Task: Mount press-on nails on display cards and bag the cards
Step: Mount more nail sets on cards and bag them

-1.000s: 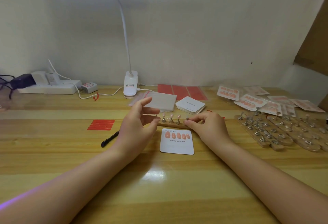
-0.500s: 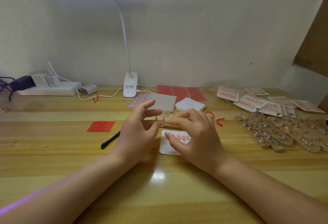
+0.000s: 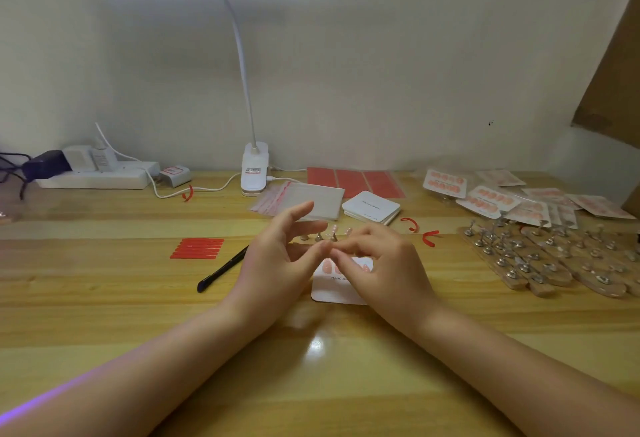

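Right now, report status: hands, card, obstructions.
Left hand and right hand meet fingertip to fingertip above the display card; grip unclear. Card flat, partly filled with nails. Nothing blocking.

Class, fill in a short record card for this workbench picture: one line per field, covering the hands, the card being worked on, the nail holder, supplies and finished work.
Left hand: raised over the table, fingertips meeting the right hand's
Right hand: above the display card, fingertips pinched together; whether they hold a nail cannot be told
Display card: white, pink nails along its top, partly covered by the right hand
Nail holder: wooden strip with metal stands, behind the hands
Supplies: clear bags, blank cards, red strips, black pen
Finished work: bagged cards, far right
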{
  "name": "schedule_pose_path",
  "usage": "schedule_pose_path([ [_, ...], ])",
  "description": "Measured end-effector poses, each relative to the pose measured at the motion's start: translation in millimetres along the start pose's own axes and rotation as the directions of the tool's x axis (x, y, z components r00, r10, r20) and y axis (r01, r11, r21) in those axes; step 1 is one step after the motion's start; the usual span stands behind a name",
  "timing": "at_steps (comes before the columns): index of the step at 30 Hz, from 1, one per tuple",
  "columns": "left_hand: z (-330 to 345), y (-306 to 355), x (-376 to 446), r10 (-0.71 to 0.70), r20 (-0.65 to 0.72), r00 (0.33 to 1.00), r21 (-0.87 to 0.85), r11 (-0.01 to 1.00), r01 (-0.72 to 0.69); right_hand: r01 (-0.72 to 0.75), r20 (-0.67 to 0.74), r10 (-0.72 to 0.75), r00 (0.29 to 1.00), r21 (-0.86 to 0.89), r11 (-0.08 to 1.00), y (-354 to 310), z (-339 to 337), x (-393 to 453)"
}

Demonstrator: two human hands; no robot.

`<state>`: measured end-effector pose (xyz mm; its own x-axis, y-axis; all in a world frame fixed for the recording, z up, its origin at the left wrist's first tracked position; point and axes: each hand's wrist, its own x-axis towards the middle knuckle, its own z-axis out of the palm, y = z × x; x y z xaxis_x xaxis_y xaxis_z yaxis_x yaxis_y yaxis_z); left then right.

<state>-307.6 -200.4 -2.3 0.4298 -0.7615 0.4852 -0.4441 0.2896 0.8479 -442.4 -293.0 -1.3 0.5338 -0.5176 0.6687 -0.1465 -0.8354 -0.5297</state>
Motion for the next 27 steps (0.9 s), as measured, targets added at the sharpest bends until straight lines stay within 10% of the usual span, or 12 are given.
schedule_pose_path([
  [6,0.2,1.9,-1.8,0.371,0.064,0.926,0.302,0.878,-0.372,-0.508,0.192,0.479,0.857,0.479,0.716,-9.0,-5.1,4.3],
  [27,-6.1,-6.1,5.1,0.475,0.093,0.875,0.350,0.807,-0.475,-0.438,0.238,0.383,0.893,0.254,0.862,-3.2,-10.9,8.9],
])
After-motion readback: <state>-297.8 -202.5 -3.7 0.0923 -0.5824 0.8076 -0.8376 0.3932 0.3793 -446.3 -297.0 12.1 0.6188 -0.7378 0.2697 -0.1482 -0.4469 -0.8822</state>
